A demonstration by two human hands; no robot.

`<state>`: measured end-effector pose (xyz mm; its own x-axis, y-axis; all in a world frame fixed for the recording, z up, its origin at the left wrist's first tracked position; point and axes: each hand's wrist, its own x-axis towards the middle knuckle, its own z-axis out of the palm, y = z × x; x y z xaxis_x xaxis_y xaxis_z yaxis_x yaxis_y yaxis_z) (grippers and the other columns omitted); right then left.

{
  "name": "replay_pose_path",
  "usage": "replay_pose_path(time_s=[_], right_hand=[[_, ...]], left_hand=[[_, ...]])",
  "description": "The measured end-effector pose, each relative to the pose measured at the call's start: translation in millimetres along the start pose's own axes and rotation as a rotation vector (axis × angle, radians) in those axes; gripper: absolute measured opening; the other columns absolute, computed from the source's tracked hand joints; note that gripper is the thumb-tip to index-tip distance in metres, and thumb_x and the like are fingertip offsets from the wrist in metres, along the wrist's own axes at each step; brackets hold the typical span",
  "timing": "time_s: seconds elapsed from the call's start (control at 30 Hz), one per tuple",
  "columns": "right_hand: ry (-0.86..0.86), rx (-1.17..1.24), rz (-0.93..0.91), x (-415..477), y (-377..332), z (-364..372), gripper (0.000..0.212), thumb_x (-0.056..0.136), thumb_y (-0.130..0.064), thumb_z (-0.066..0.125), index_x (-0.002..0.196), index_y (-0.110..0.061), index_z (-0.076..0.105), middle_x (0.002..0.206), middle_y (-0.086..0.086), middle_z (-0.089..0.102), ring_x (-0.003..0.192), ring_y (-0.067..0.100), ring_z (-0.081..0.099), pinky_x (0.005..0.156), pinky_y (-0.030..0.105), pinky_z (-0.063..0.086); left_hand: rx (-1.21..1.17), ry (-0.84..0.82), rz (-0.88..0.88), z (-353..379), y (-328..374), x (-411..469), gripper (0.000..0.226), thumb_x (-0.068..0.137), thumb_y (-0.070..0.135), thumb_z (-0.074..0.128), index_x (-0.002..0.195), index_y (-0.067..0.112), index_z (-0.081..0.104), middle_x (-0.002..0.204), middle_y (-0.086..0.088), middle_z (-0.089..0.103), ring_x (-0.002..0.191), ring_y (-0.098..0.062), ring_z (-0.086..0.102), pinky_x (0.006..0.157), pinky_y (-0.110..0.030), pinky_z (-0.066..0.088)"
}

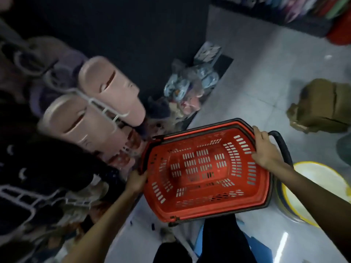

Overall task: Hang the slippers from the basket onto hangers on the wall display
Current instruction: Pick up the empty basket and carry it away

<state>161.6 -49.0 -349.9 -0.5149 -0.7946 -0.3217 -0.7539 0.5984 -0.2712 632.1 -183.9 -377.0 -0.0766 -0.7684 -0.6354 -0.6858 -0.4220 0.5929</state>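
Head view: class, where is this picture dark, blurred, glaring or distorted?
Head view: the left side is dim, the pink slippers smeared by motion; the red basket reads sharper; glare streaks the floor tiles at lower right; the wide-angle lens bends the edges.

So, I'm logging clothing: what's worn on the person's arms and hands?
Nothing that shows: left hand and right hand are bare, no gloves; left forearm and right forearm have no sleeve in view. No watch or ring visible, though the picture is dim.
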Motion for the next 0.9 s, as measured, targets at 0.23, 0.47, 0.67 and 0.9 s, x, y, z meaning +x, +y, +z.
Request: replay_pose_path(time_s=[0.23, 0.47, 0.67, 0.9], right_hand=[[0.102, 0.066, 0.185, -9, 96, -68, 0.092, 0.075, -0.009, 0.077, 0.152, -0.012, 0.026, 0.132, 0.021, 0.044, 0.104, 0.047, 0.056, 0.08, 0.05, 0.054], [0.119, 0.13, 0.301, 23, 194, -133, 0.097, 0.067, -0.026, 0.086, 0.148, -0.014, 0.032, 0.128, 0.024, 0.051, 0.104, 0.047, 0.059, 0.084, 0.051, 0.056], [0.134, 0.18, 0.358, 62, 245, -196, 0.102, 0.069, -0.021, 0.084, 0.154, -0.015, 0.027, 0.137, 0.021, 0.05, 0.118, 0.044, 0.056, 0.097, 0.049, 0.053], [0.147, 0.209, 0.411, 129, 277, -256, 0.093, 0.075, -0.023, 0.084, 0.151, -0.018, 0.031, 0.134, 0.018, 0.046, 0.116, 0.045, 0.056, 0.098, 0.051, 0.052]], left_hand=[[0.239, -0.107, 0.205, 47, 151, 30, 0.033, 0.089, 0.042, 0.073, 0.083, 0.01, 0.07, 0.071, 0.002, 0.072, 0.063, -0.012, 0.066, 0.059, -0.033, 0.053], [0.322, -0.133, 0.267, 127, 305, 40, 0.015, 0.094, 0.023, 0.073, 0.081, 0.016, 0.069, 0.074, 0.0, 0.074, 0.07, -0.022, 0.073, 0.062, -0.031, 0.061], [0.436, -0.118, 0.301, 179, 416, 71, 0.017, 0.095, 0.026, 0.074, 0.097, 0.009, 0.075, 0.085, -0.007, 0.076, 0.072, -0.019, 0.071, 0.068, -0.032, 0.058], [0.438, -0.13, 0.312, 220, 517, 114, 0.021, 0.096, 0.027, 0.072, 0.094, 0.006, 0.075, 0.082, -0.009, 0.077, 0.073, -0.024, 0.074, 0.066, -0.034, 0.059]])
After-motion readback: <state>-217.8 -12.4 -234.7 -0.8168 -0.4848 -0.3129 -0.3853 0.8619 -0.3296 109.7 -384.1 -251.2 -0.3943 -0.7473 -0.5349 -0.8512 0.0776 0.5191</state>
